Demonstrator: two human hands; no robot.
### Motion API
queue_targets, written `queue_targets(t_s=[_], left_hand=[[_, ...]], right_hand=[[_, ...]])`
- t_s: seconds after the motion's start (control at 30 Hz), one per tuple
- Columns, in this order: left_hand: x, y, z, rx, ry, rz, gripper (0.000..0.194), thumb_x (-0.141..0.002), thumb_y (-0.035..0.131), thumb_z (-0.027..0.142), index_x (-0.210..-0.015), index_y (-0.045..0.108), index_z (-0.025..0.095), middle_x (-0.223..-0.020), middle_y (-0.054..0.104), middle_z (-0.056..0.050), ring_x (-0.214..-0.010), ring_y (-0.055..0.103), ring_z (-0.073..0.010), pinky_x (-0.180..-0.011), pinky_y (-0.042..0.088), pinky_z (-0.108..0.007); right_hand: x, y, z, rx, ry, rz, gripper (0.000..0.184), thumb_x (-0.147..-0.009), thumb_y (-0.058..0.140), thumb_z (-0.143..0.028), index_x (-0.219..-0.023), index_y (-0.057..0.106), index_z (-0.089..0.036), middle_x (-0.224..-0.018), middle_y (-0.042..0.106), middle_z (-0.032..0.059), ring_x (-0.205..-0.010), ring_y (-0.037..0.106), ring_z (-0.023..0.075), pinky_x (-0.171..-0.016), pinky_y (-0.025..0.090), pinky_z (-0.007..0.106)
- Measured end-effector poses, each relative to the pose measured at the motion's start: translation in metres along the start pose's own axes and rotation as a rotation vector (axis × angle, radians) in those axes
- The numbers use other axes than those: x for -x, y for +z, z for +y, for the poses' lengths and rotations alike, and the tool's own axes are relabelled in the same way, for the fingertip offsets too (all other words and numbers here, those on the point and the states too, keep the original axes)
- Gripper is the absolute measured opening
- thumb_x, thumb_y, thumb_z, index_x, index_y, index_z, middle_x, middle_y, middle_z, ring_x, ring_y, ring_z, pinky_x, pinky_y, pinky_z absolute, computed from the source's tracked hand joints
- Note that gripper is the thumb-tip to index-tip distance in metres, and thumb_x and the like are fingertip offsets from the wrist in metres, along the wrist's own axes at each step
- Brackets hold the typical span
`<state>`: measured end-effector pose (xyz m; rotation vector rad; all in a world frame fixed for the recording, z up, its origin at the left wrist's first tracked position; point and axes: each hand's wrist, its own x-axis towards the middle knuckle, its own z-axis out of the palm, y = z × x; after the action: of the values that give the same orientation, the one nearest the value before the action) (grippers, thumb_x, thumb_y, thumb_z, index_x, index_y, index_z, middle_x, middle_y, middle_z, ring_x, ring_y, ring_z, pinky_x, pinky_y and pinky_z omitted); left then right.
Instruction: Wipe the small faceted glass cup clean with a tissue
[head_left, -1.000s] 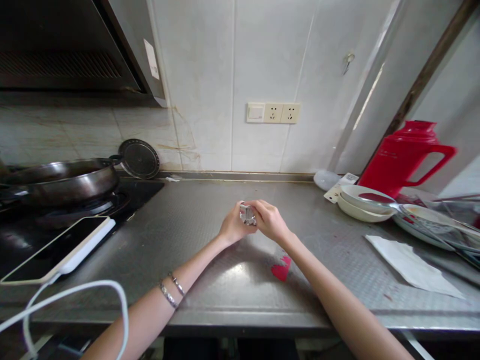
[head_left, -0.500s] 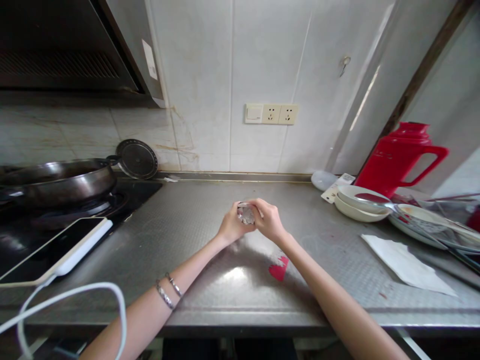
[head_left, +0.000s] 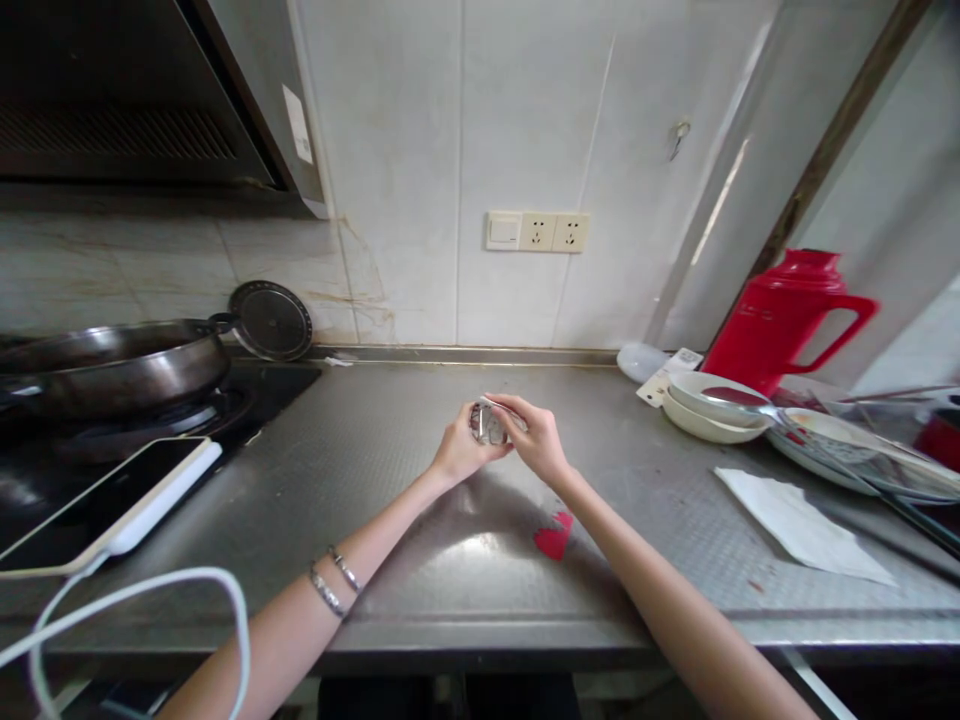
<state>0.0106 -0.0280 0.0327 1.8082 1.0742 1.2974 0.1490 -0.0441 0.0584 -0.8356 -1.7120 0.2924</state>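
Observation:
A small clear faceted vessel, apparently a glass, is held between my two hands above the middle of the steel counter. Wrapped around its left side, my left hand is closed on it. My right hand is closed at its right side, fingers curled over the rim with the thumb bent toward its mouth. A thin whitish edge shows at the right fingertips; I cannot tell whether it is rim or a separate piece. A torn red scrap lies on the counter nearer to me.
On the left, a pan sits on the stove, with a phone and white cable in front. Stacked bowls, a red thermos, a dish with utensils and a white tissue are at the right.
My right fingers have shifted slightly over the vessel's rim, and the whitish edge shows more. Both hands stay around the vessel. The view has turned slightly right.

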Motion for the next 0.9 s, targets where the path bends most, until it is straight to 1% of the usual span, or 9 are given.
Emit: queue_targets(t_s=[0.13, 0.33, 0.4, 0.5, 0.6, 0.67, 0.77, 0.83, 0.9], left_hand=[[0.000, 0.002, -0.003, 0.015, -0.025, 0.004, 0.069, -0.052, 0.083, 0.034, -0.111, 0.053, 0.016, -0.090, 0.067, -0.004, -0.077, 0.063, -0.0168, -0.068, 0.050, -0.026], [0.000, 0.006, 0.000, 0.170, -0.192, -0.028, 0.058, -0.053, 0.080, 0.028, -0.102, 0.052, 0.015, -0.078, 0.061, 0.000, -0.055, 0.055, -0.0109, -0.039, 0.043, -0.020], [0.000, 0.006, 0.003, 0.210, -0.216, -0.026, 0.052, -0.054, 0.077, 0.025, -0.098, 0.052, 0.014, -0.074, 0.059, 0.001, -0.052, 0.054, -0.0102, -0.037, 0.043, -0.019], [0.000, 0.004, 0.009, 0.247, -0.230, -0.056, 0.036, -0.060, 0.071, 0.023, -0.090, 0.054, 0.015, -0.066, 0.056, 0.004, -0.045, 0.050, -0.0078, -0.037, 0.042, -0.018], [0.000, 0.002, 0.012, 0.243, -0.235, -0.100, 0.025, -0.065, 0.068, 0.026, -0.084, 0.055, 0.015, -0.058, 0.053, 0.005, -0.040, 0.046, -0.0064, -0.036, 0.042, -0.019], [0.000, 0.002, 0.010, 0.249, -0.248, -0.078, 0.032, -0.064, 0.071, 0.028, -0.088, 0.055, 0.015, -0.061, 0.054, 0.005, -0.042, 0.048, -0.0069, -0.037, 0.042, -0.019], [0.001, 0.003, 0.006, 0.220, -0.232, -0.007, 0.052, -0.057, 0.079, 0.033, -0.098, 0.052, 0.016, -0.072, 0.060, 0.001, -0.050, 0.053, -0.0087, -0.040, 0.043, -0.018], [0.001, 0.003, 0.003, 0.152, -0.170, 0.010, 0.059, -0.053, 0.082, 0.034, -0.100, 0.052, 0.016, -0.079, 0.063, -0.001, -0.057, 0.057, -0.0105, -0.045, 0.046, -0.019], [0.003, 0.003, 0.001, 0.096, -0.096, 0.002, 0.062, -0.051, 0.083, 0.034, -0.102, 0.053, 0.016, -0.085, 0.066, -0.003, -0.066, 0.061, -0.0130, -0.055, 0.050, -0.022]], right_hand=[[0.001, 0.001, 0.005, 0.036, 0.015, 0.048, 0.019, -0.087, 0.054, -0.027, -0.092, 0.071, -0.022, -0.091, 0.074, 0.0033, -0.080, 0.069, 0.0187, -0.070, 0.054, 0.026], [0.004, 0.004, 0.009, 0.118, -0.145, 0.069, 0.021, -0.088, 0.050, -0.020, -0.094, 0.070, -0.023, -0.093, 0.074, 0.0037, -0.085, 0.069, 0.0185, -0.077, 0.054, 0.028], [0.005, 0.004, 0.008, 0.139, -0.199, 0.060, 0.022, -0.089, 0.049, -0.020, -0.096, 0.069, -0.023, -0.095, 0.073, 0.0043, -0.087, 0.069, 0.0182, -0.078, 0.054, 0.028], [0.007, 0.005, 0.005, 0.152, -0.253, 0.033, 0.023, -0.089, 0.047, -0.019, -0.098, 0.068, -0.024, -0.096, 0.073, 0.0044, -0.090, 0.068, 0.0179, -0.079, 0.053, 0.029], [0.009, 0.005, 0.001, 0.134, -0.254, 0.011, 0.024, -0.089, 0.046, -0.019, -0.097, 0.068, -0.024, -0.097, 0.072, 0.0047, -0.090, 0.068, 0.0179, -0.080, 0.052, 0.029], [0.009, 0.005, -0.002, 0.106, -0.194, 0.037, 0.022, -0.088, 0.048, -0.022, -0.092, 0.069, -0.023, -0.091, 0.073, 0.0048, -0.084, 0.068, 0.0180, -0.075, 0.052, 0.028], [0.005, 0.001, -0.004, 0.032, 0.019, 0.183, 0.022, -0.086, 0.053, -0.032, -0.082, 0.069, -0.019, -0.075, 0.071, 0.0036, -0.067, 0.064, 0.0167, -0.061, 0.049, 0.026], [0.000, -0.001, -0.002, -0.026, 0.167, 0.292, 0.029, -0.085, 0.054, -0.040, -0.080, 0.069, -0.016, -0.067, 0.068, 0.0025, -0.060, 0.059, 0.0153, -0.054, 0.044, 0.024], [-0.004, -0.003, 0.001, -0.074, 0.246, 0.335, 0.035, -0.084, 0.054, -0.045, -0.082, 0.069, -0.014, -0.067, 0.067, 0.0026, -0.060, 0.057, 0.0150, -0.054, 0.043, 0.024]])
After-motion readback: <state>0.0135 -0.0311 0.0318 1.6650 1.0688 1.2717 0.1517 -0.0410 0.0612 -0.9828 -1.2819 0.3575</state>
